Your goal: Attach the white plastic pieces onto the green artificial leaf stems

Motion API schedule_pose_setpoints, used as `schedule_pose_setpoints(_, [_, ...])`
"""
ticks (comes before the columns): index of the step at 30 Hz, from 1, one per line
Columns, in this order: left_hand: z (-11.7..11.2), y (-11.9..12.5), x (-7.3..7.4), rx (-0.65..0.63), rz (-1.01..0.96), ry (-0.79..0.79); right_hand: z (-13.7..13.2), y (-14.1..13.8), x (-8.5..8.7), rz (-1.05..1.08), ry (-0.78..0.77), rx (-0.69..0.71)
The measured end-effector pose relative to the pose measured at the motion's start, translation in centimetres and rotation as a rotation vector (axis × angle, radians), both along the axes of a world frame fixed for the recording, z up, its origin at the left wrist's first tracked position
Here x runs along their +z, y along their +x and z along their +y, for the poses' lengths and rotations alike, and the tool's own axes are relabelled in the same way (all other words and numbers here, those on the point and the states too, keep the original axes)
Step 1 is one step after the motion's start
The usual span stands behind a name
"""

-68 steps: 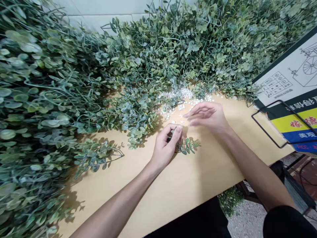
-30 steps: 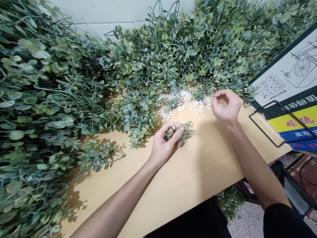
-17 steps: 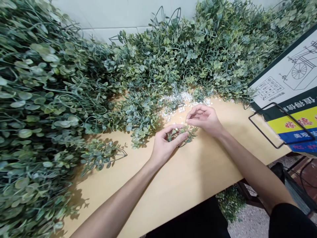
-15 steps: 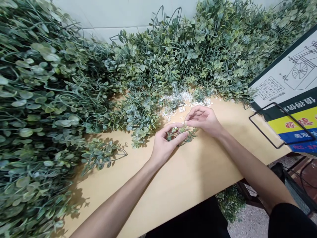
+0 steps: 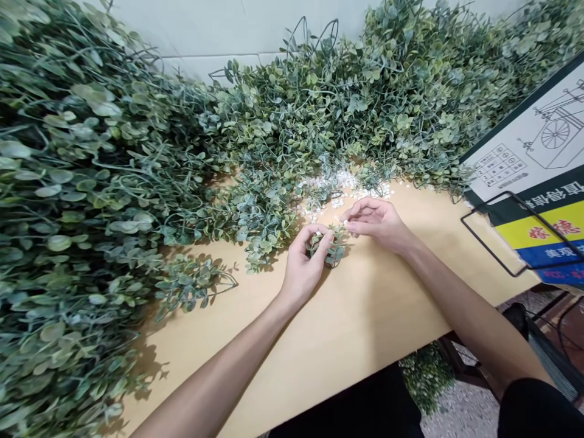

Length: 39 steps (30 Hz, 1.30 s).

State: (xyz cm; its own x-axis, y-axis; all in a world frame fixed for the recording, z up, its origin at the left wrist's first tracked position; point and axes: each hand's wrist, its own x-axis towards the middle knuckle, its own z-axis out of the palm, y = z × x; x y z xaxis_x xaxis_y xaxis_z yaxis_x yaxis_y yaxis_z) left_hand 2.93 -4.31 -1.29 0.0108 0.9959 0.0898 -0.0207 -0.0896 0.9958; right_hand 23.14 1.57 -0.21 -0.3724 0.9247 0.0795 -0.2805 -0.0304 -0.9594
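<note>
Over the middle of the table, my left hand (image 5: 305,258) is closed on a small artificial leaf sprig (image 5: 336,246), its green leaves showing past the thumb and fingertips. Just to the right, my right hand (image 5: 378,224) pinches a tiny white piece (image 5: 345,225) between thumb and forefinger, close to the sprig's tip. Whether that piece touches the sprig I cannot tell. Behind both hands, many small white pieces (image 5: 344,179) lie scattered on the tabletop. A loose leafy sprig (image 5: 194,283) with bare stems lies to the left of my left hand.
Big heaps of artificial greenery (image 5: 283,128) line the back and left of the table (image 5: 328,340), against a pale wall (image 5: 205,27). At the right leans a printed cardboard box (image 5: 524,164) with a black wire frame (image 5: 497,243) before it. More foliage (image 5: 426,377) is below the table edge.
My left hand has tilted more upright, drawing the sprig slightly left and away from my right fingertips. The right hand has barely moved. The whole view has shifted a little.
</note>
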Motion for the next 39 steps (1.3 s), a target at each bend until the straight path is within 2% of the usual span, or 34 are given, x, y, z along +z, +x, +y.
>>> schedule_pose_setpoints(6, [-0.3, 0.2, 0.4, 0.004, -0.051, -0.077, 0.1, 0.1, 0.1, -0.008, -0.001, -0.047])
schedule_pose_setpoints(14, [-0.1, 0.0, 0.5, 0.029, 0.079, 0.021, 0.1, 0.1, 0.0, -0.016, -0.039, -0.015])
schedule_pose_setpoints(21, [-0.3, 0.1, 0.4, 0.029, 0.014, -0.09, 0.0, -0.1, 0.0, -0.042, -0.038, 0.01])
schedule_pose_setpoints(28, [-0.3, 0.2, 0.7, 0.017, 0.016, -0.012, 0.0, -0.1, -0.3, -0.064, -0.037, 0.054])
schedule_pose_setpoints(35, [-0.5, 0.3, 0.7, 0.064, 0.043, -0.023, -0.2, -0.1, -0.3, -0.066, -0.058, 0.045])
schedule_pose_setpoints(39, [-1.1, 0.4, 0.7, -0.023, 0.207, 0.086, -0.3, -0.3, 0.2, -0.021, -0.038, 0.003])
